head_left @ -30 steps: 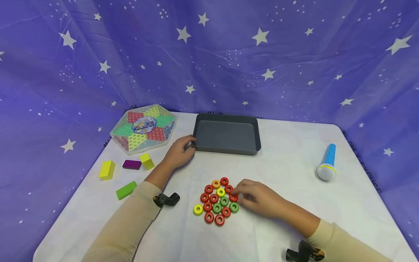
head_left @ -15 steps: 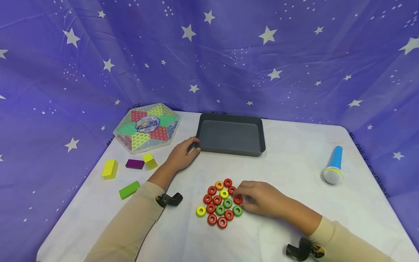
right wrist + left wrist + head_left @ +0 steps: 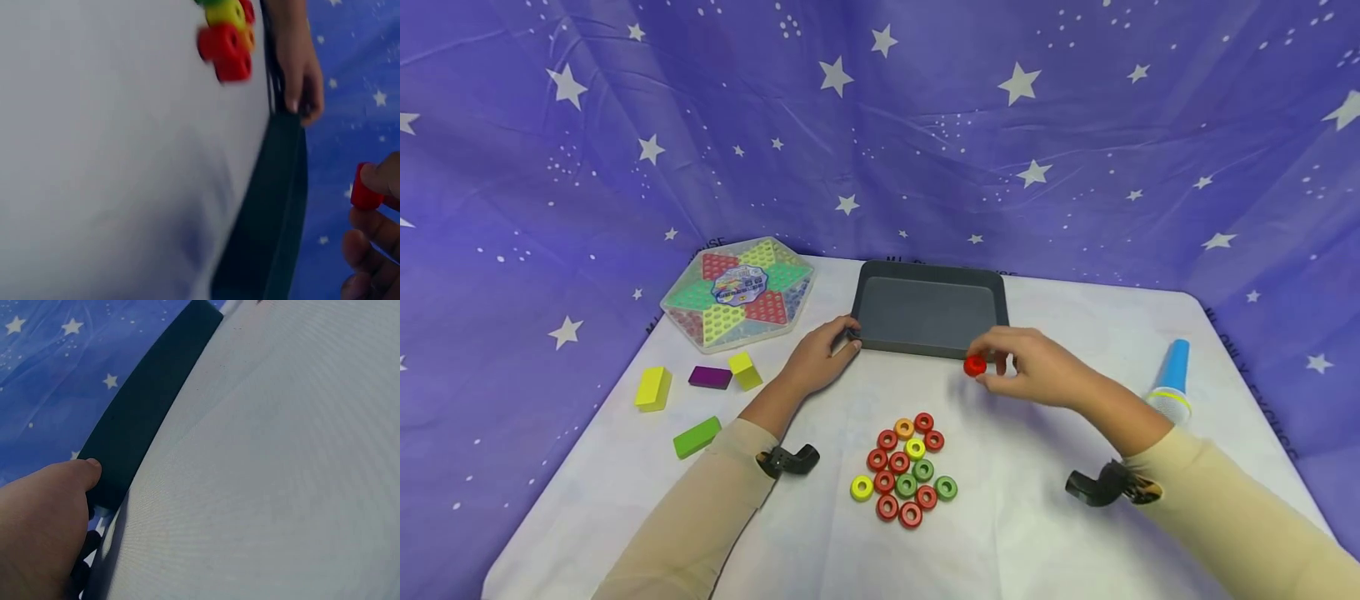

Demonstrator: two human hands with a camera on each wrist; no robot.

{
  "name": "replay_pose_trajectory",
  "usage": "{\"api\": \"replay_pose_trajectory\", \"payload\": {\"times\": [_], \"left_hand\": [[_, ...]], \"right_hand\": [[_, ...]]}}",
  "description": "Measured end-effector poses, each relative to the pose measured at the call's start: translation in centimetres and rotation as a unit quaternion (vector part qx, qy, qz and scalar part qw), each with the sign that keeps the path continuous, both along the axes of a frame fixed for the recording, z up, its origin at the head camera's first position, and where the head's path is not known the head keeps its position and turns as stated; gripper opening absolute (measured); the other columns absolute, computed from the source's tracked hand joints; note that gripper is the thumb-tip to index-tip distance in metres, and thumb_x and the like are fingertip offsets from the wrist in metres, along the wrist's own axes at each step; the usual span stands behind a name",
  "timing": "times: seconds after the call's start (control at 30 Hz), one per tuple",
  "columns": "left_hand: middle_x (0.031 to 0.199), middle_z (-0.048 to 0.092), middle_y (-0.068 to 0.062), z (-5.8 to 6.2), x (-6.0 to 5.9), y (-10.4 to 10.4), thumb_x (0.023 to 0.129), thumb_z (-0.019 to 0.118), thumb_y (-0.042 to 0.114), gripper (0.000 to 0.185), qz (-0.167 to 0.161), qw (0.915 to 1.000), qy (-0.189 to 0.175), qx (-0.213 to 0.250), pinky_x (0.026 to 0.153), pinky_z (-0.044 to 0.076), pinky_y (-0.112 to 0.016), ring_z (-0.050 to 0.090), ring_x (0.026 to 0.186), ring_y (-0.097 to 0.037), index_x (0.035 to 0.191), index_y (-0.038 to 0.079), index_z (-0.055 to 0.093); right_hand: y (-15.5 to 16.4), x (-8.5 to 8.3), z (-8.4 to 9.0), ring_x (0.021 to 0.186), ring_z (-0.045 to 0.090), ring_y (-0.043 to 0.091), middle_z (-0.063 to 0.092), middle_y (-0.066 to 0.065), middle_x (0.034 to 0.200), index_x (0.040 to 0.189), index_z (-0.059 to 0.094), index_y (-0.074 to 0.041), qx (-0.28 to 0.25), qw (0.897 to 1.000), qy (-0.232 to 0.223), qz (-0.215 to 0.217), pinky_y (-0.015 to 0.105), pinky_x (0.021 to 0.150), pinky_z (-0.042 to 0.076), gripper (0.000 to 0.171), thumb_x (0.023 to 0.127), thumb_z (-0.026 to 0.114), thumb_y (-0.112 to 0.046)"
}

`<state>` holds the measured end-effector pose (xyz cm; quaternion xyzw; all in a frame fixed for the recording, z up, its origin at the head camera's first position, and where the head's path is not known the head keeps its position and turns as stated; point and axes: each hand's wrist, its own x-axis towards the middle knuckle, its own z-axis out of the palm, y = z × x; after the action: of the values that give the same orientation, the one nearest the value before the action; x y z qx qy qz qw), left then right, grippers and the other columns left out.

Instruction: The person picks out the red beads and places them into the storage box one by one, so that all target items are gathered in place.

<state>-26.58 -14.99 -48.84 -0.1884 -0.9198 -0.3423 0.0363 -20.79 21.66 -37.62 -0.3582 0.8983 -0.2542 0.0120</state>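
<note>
My right hand (image 3: 1033, 367) pinches a red ring (image 3: 975, 366) between thumb and fingers, above the table beside the front right corner of a dark grey tray (image 3: 927, 312). In the right wrist view the same ring (image 3: 365, 189) shows at the fingertips. At the tray's front left corner, my left hand (image 3: 818, 357) holds the edge. The left wrist view has its thumb lying on the tray's outer wall (image 3: 147, 406), the other fingers mostly hidden. Several red, green, yellow and orange rings (image 3: 898, 462) lie clustered flat on the white cloth.
On the left are a hexagonal Chinese checkers box (image 3: 737, 292), a purple block (image 3: 710, 377), a green block (image 3: 697, 437) and two yellow blocks (image 3: 653, 389). A blue toy microphone (image 3: 1175, 375) lies at the right, partly behind the right forearm. A starry curtain (image 3: 925, 125) hangs behind.
My right hand has taken a red ring from the cluster's right side and carried it up and away to the tray's front right corner. The left hand stays at the tray.
</note>
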Motion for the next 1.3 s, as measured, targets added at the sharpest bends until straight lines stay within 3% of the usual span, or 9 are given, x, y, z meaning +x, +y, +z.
{"api": "replay_pose_trajectory", "payload": {"times": [0.2,0.5,0.7,0.8,0.97,1.13,1.3], "left_hand": [[0.141,0.060,-0.002,-0.2,0.0,-0.3,0.103,0.058,0.039,0.028,0.001,1.0000,0.002,0.002,0.115,0.041,-0.045,0.051,0.138,-0.024,0.129,0.029,0.058],[0.142,0.060,-0.003,0.0,0.1,-0.4,0.103,0.058,0.039,0.028,0.001,1.0000,0.003,0.003,0.116,0.041,-0.045,0.051,0.138,-0.025,0.129,0.028,0.058],[0.142,0.059,-0.003,0.0,-0.1,-0.4,0.103,0.058,0.038,0.028,0.001,1.0000,-0.004,0.003,0.115,0.041,-0.046,0.051,0.138,-0.025,0.129,0.028,0.058],[0.141,0.060,-0.003,-0.1,-0.2,-0.3,0.102,0.059,0.037,0.028,-0.002,1.0000,-0.006,0.006,0.115,0.042,-0.046,0.052,0.137,-0.024,0.129,0.027,0.058],[0.136,0.062,-0.001,-0.3,-0.2,0.1,0.102,0.059,0.036,0.028,-0.008,0.9999,-0.007,0.007,0.113,0.043,-0.045,0.054,0.135,-0.023,0.128,0.026,0.059],[0.137,0.062,0.000,-0.3,-0.1,0.2,0.103,0.058,0.036,0.027,-0.010,0.9999,-0.007,0.002,0.115,0.042,-0.044,0.052,0.136,-0.023,0.129,0.026,0.059],[0.137,0.062,0.000,-0.2,-0.4,-0.1,0.103,0.058,0.035,0.027,-0.008,0.9999,0.005,0.002,0.114,0.042,-0.044,0.053,0.136,-0.023,0.129,0.026,0.059]], "right_hand": [[1.1,-4.6,0.8,0.080,0.060,0.016,0.069,-0.002,0.101,0.117,0.069,-0.014,0.011,0.999,-0.018,-0.045,0.030,0.059,0.050,0.031,0.087,0.077,-0.016],[1.2,-10.2,-0.6,0.070,0.055,0.022,0.067,0.007,0.107,0.120,0.067,-0.013,0.033,0.990,-0.066,-0.121,0.036,0.057,0.050,0.031,0.090,0.072,-0.019],[0.7,-13.1,-1.8,0.091,0.062,0.028,0.070,0.011,0.109,0.120,0.067,-0.010,0.073,0.985,-0.061,-0.145,0.045,0.077,0.055,0.031,0.091,0.073,-0.019],[0.5,-14.3,-2.3,0.100,0.063,0.030,0.070,0.012,0.109,0.119,0.067,-0.009,0.106,0.980,-0.053,-0.160,0.049,0.084,0.054,0.032,0.090,0.074,-0.020],[0.3,-15.5,-3.1,0.094,0.062,0.032,0.069,0.012,0.104,0.118,0.068,-0.010,0.173,0.968,-0.033,-0.181,0.051,0.078,0.053,0.033,0.089,0.074,-0.023],[-0.1,-16.0,-4.0,0.088,0.061,0.032,0.068,0.010,0.098,0.118,0.067,-0.012,0.248,0.955,0.004,-0.163,0.051,0.070,0.054,0.032,0.090,0.074,-0.025],[-0.7,-16.2,-4.0,0.086,0.060,0.031,0.066,0.010,0.096,0.119,0.065,-0.012,0.265,0.952,0.026,-0.149,0.051,0.064,0.053,0.034,0.091,0.073,-0.028]]}}
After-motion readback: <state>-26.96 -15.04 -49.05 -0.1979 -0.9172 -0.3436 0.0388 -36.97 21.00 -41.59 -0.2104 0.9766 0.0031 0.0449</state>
